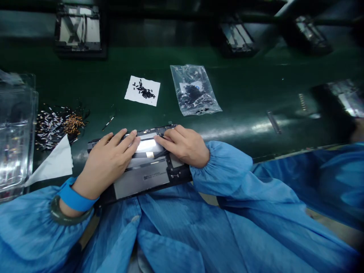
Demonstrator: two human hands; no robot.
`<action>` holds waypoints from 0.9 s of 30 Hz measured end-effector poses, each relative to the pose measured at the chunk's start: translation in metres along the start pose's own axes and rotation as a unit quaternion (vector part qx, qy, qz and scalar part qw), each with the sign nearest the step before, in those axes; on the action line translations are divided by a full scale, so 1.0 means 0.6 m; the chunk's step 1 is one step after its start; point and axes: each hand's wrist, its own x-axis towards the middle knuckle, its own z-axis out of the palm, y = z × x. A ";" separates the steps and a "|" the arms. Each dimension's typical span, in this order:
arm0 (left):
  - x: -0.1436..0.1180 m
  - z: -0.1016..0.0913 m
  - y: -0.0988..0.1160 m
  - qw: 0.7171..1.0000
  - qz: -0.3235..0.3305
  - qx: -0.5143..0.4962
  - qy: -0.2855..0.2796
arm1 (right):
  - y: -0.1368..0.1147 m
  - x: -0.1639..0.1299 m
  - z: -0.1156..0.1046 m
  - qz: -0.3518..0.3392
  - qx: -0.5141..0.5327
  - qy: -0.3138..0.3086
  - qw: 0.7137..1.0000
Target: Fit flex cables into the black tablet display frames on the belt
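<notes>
An opened tablet, its silver battery and dark inner frame exposed, rests at the bench's front edge, tilted slightly. My left hand lies across its left part, fingers stretched out with the tips near the far edge. At the upper right of the tablet is my right hand. Its fingers are bent and pressed together on the far edge, and whatever they pinch is hidden beneath them. Between the two hands a shiny silver panel and a small pale tab show.
Small black pieces lie on a white paper; a clear bag holds more. To the left are a heap of small parts, a white sheet and clear trays. Other opened devices stand farther back. A person's blue sleeve is at right.
</notes>
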 end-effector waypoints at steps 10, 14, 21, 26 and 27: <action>0.001 0.002 0.002 1.000 -0.010 -0.011 -0.003 | 0.002 -0.005 0.011 0.012 -0.006 -0.014 1.000; 0.001 0.001 0.002 0.999 -0.015 -0.028 -0.003 | 0.002 -0.004 0.013 0.003 -0.026 0.012 1.000; 0.001 0.000 -0.001 1.000 0.007 -0.002 0.007 | 0.002 0.000 0.007 -0.006 -0.050 -0.021 0.999; 0.012 0.014 -0.021 0.993 -0.070 -0.084 0.048 | 0.003 -0.024 -0.011 0.110 0.001 0.006 0.994; 0.017 0.017 -0.025 0.988 -0.102 -0.104 0.053 | 0.003 -0.032 -0.014 0.175 0.030 0.018 0.984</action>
